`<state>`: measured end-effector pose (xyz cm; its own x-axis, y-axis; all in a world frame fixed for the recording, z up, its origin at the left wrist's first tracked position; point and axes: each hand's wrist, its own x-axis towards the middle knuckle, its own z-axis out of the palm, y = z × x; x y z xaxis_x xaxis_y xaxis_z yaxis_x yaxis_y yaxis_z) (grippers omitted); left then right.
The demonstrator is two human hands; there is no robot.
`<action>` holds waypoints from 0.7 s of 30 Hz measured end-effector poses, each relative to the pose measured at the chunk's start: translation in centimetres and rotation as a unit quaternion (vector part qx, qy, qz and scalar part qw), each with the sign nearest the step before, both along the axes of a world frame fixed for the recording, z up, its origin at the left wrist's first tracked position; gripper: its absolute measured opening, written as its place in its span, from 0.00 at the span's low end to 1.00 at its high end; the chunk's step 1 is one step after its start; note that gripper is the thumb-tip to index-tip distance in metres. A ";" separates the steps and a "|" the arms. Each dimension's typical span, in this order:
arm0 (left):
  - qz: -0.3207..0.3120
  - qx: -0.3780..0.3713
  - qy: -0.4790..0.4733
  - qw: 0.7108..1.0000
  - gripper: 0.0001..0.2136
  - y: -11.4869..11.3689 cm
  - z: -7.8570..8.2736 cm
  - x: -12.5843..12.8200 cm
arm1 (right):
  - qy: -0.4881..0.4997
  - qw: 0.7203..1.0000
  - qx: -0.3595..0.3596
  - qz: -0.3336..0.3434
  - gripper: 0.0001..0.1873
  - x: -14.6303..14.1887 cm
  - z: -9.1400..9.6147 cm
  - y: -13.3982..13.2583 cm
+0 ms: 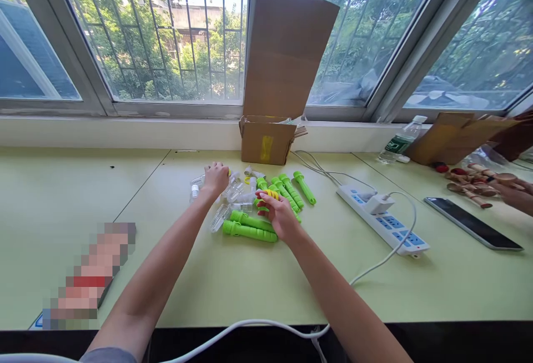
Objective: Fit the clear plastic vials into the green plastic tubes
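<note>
My left hand (215,179) reaches forward and rests, fingers curled, on a pile of clear plastic tubes (227,207) on the pale green table (62,202). My right hand (278,214) pinches a small yellow ribbed piece (271,193) over a heap of bright green plastic handles (250,230). More green handles (303,187) lie fanned out just beyond that hand. Whether the left hand grips a tube is hidden by its fingers.
An open cardboard box (266,140) stands at the window sill behind the parts. A white power strip (385,220) with a plugged charger lies to the right, its cable running to the front edge. A phone (472,223), a water bottle (400,142) and another person's hand (514,192) are at far right.
</note>
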<state>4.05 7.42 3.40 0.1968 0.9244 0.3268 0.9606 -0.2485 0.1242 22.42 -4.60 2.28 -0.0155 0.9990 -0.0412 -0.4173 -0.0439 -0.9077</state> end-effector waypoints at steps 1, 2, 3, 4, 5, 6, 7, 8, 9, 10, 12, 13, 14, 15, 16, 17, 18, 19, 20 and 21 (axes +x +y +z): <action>-0.012 0.008 -0.028 0.999 0.10 -0.4 0.3 0.1 | -0.002 1.000 -0.002 -0.001 0.12 0.0 0.0 0.0; -0.026 0.015 -0.061 0.998 0.09 -1.0 0.6 0.3 | -0.004 1.000 -0.004 -0.004 0.12 0.0 -0.1 0.0; -0.047 0.022 -0.098 0.994 0.09 -1.6 0.8 0.5 | -0.004 1.000 -0.007 -0.009 0.13 -0.1 -0.1 0.1; -0.076 0.021 -0.139 0.987 0.09 -2.2 1.1 0.9 | -0.002 1.000 -0.009 -0.015 0.14 -0.1 -0.1 0.1; -0.116 0.014 -0.176 0.977 0.09 -3.0 1.4 1.2 | 0.002 1.000 -0.010 -0.023 0.14 -0.1 -0.1 0.1; -0.156 0.005 -0.208 0.966 0.09 -3.7 1.7 1.6 | 0.008 0.999 -0.012 -0.031 0.15 -0.2 0.0 0.1; -0.195 -0.005 -0.229 0.954 0.10 -4.5 2.0 2.0 | 0.015 0.999 -0.013 -0.038 0.15 -0.2 0.0 0.2; -0.231 -0.014 -0.241 0.943 0.11 -5.2 2.2 2.3 | 0.024 0.999 -0.015 -0.042 0.15 -0.2 0.1 0.2; -0.262 -0.023 -0.248 0.932 0.12 -5.8 2.4 2.6 | 0.034 0.998 -0.018 -0.044 0.15 -0.2 0.1 0.2; -0.287 -0.034 -0.254 0.923 0.12 -6.4 2.5 2.9 | 0.044 0.998 -0.023 -0.044 0.15 -0.1 0.1 0.3; -0.317 -0.055 -0.257 0.911 0.12 -7.0 2.7 3.2 | 0.063 0.997 -0.035 -0.041 0.13 0.0 0.2 0.3; -0.325 -0.062 -0.257 0.908 0.12 -7.0 2.7 3.3 | 0.071 0.996 -0.040 -0.040 0.13 0.1 0.2 0.4; -0.326 -0.064 -0.257 0.908 0.12 -6.8 2.6 3.2 | 0.079 0.995 -0.045 -0.040 0.13 0.1 0.2 0.4; -0.318 -0.061 -0.258 0.910 0.11 -6.4 2.6 2.9 | 0.088 0.994 -0.049 -0.041 0.13 0.2 0.2 0.4; -0.303 -0.054 -0.260 0.915 0.11 -5.8 2.4 2.6 | 0.098 0.993 -0.051 -0.041 0.13 0.3 0.3 0.4; -0.273 -0.040 -0.263 0.925 0.10 -5.0 2.3 2.0 | 0.108 0.992 -0.051 -0.043 0.12 0.3 0.3 0.4; -0.233 -0.026 -0.261 0.937 0.10 -4.1 2.1 1.4 | 0.116 0.991 -0.051 -0.043 0.12 0.3 0.4 0.3; -0.189 -0.010 -0.251 0.949 0.10 -3.1 1.9 0.6 | 0.120 0.991 -0.050 -0.041 0.11 0.4 0.5 0.3; -0.138 0.008 -0.237 0.962 0.10 -2.1 1.6 -0.3 | 0.124 0.990 -0.051 -0.039 0.11 0.4 0.5 0.3; -0.089 0.012 -0.213 0.973 0.10 -1.1 1.4 -1.3 | 0.126 0.990 -0.053 -0.036 0.10 0.4 0.5 0.2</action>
<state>2.77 6.34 4.77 0.1946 0.8794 0.4345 0.7651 -0.4133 0.4937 22.86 -4.37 2.82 0.0317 0.9882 -0.1501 -0.6346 -0.0961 -0.7668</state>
